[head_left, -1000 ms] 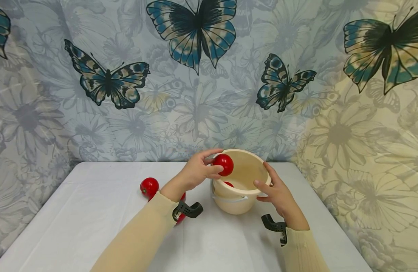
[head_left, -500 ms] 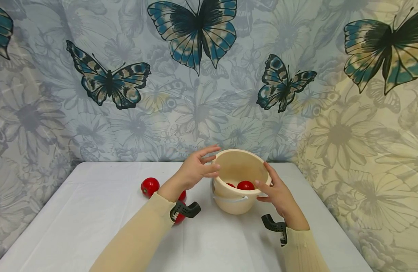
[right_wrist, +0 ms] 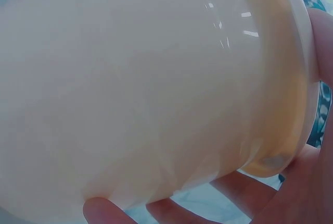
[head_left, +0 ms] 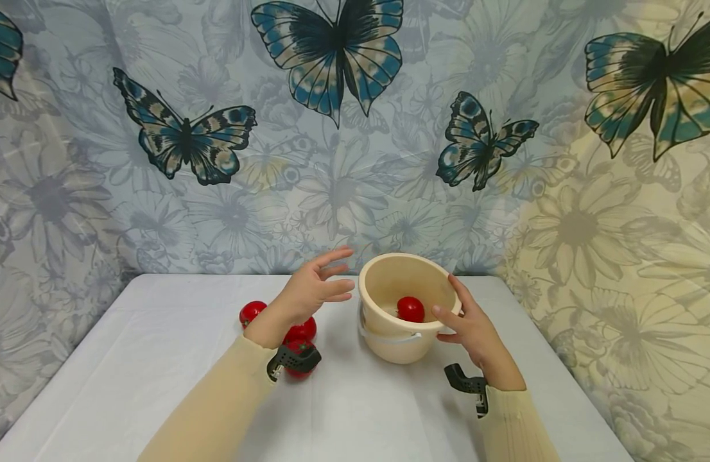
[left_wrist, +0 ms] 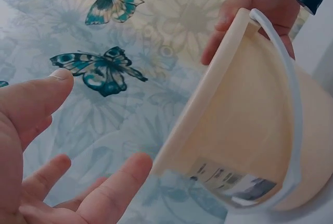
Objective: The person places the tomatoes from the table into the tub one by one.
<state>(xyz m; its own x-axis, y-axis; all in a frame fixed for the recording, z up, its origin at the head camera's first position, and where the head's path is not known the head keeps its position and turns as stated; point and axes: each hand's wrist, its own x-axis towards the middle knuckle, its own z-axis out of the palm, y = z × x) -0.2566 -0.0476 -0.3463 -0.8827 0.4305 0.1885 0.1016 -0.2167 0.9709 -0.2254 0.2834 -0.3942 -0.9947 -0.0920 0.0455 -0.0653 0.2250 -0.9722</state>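
A cream plastic bucket [head_left: 389,350] stands on the table in the head view, its mouth leaning toward the camera. Inside it one red tomato [head_left: 411,309] shows; the near wall hides the rest of the bottom. My right hand [head_left: 476,327] grips the bucket's right rim, thumb over the edge and fingers along the outer wall [right_wrist: 130,78]. Just left of the bucket, my left hand [head_left: 309,289] hovers with fingers spread and holds nothing. Beneath and behind that wrist lie red tomatoes, one at the left [head_left: 252,313], another [head_left: 303,328] in the middle, and a nearer one [head_left: 299,366] partly covered by the wrist mount.
A pale handle [head_left: 392,338] hangs down the bucket's side, and a printed label [left_wrist: 234,182] shows on its wall in the left wrist view. White cloth covers the table [head_left: 129,385]. Behind its far edge hangs a butterfly-patterned backdrop [head_left: 343,212].
My left hand has let go of a tomato into the bucket and drawn back leftward. Within the bucket that tomato has shifted slightly left. My right hand keeps its grip on the rim.
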